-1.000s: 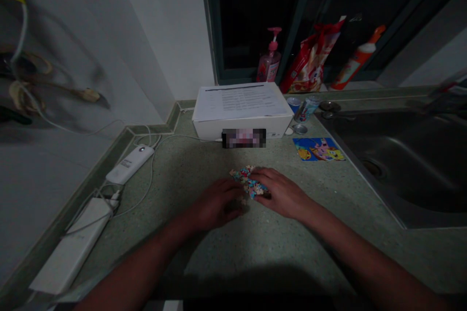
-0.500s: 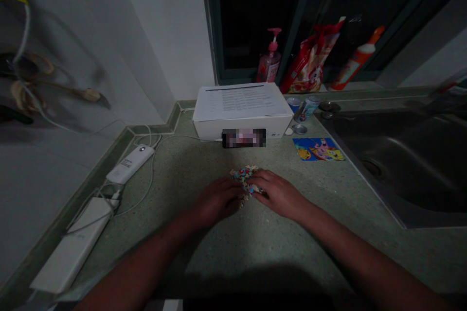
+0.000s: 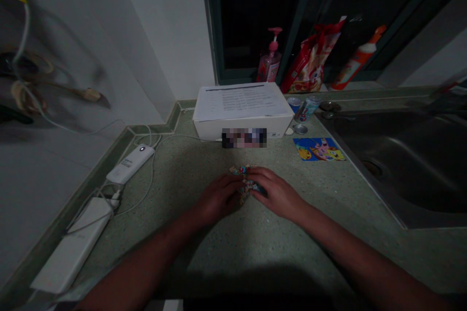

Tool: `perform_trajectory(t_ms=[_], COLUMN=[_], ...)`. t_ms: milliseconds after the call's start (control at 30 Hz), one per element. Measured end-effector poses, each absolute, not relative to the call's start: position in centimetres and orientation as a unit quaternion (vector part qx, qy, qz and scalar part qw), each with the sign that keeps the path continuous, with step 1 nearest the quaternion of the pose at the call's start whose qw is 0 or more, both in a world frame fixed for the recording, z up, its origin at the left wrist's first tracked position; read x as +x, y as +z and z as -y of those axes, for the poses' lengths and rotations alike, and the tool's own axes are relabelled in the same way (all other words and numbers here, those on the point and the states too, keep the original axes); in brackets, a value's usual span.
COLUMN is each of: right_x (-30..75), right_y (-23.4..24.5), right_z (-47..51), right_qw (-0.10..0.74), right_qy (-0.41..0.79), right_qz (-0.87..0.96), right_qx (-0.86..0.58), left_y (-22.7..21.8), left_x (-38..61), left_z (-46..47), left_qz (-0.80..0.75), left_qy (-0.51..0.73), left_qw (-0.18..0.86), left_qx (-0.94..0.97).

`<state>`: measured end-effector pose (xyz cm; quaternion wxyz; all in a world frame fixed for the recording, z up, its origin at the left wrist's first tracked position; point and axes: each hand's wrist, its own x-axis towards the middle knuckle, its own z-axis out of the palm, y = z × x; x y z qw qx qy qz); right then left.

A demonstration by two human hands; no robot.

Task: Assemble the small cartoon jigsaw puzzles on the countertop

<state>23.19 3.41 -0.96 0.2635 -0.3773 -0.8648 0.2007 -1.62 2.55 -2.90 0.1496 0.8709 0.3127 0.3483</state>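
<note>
A small heap of jigsaw puzzle pieces (image 3: 248, 185), mostly tan with bits of blue and red, lies on the counter between my hands. From the left, my left hand (image 3: 220, 194) cups the heap, its curled fingers pressed against the pieces. My right hand (image 3: 274, 189) closes on the heap from the other side, fingers over the top and thumb on the near side. Part of the heap is hidden under the fingers. Farther right, a blue picture card (image 3: 319, 149) with cartoon figures lies flat on the counter.
Behind the heap stands a white box (image 3: 242, 102), with a pixelated phone-like object (image 3: 244, 138) against its front. Cables and a white power bank (image 3: 130, 163) lie left, near a long white power strip (image 3: 75, 245). A can (image 3: 307, 109) and metal sink (image 3: 401, 155) are right.
My right hand has shifted slightly left over the heap, and its fingers cover more pieces. The heap looks narrower. My left hand has barely moved.
</note>
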Motion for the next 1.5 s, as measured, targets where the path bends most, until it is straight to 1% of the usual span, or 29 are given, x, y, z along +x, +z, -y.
perform_trajectory(t_ms=[167, 300, 433, 567, 700, 800, 1033, 1300, 1500], right_x=[23.3, 22.4, 21.9, 22.0, 22.2, 22.3, 22.3, 21.9, 21.6], right_y=[-1.4, -2.0, -1.6, -0.9, -0.7, -0.8, -1.2, -0.8, -1.3], right_z=[-4.0, -4.2, -4.0, -3.7, -3.7, -3.9, -3.9, -3.6, -3.6], right_qw=[0.204, 0.168, 0.179, 0.203, 0.209, 0.210, 0.229, 0.224, 0.222], right_qy=[0.158, 0.154, 0.177, 0.195, 0.177, 0.161, 0.176, 0.220, 0.195], right_qz=[0.869, 0.875, 0.879, 0.884, 0.891, 0.896, 0.884, 0.880, 0.879], right_qx=[-0.422, -0.427, -0.406, -0.373, -0.363, -0.356, -0.368, -0.356, -0.374], left_y=[-2.3, -2.4, -2.7, -2.3, -1.8, -1.7, -1.9, -3.3, -2.8], left_x=[-1.6, -1.4, -1.5, -1.7, -1.9, -2.0, -2.1, -1.9, -1.6], left_z=[-2.5, -2.6, -2.9, -2.8, -2.6, -2.5, -2.6, -2.9, -2.9], left_qz=[-0.344, -0.429, -0.429, -0.395, -0.360, -0.363, -0.376, -0.420, -0.430], left_qy=[0.325, 0.287, 0.243, 0.240, 0.244, 0.247, 0.272, 0.309, 0.347], left_qw=[0.123, 0.095, 0.112, 0.148, 0.178, 0.195, 0.238, 0.229, 0.294], left_qx=[0.872, 0.851, 0.863, 0.874, 0.883, 0.877, 0.853, 0.822, 0.780])
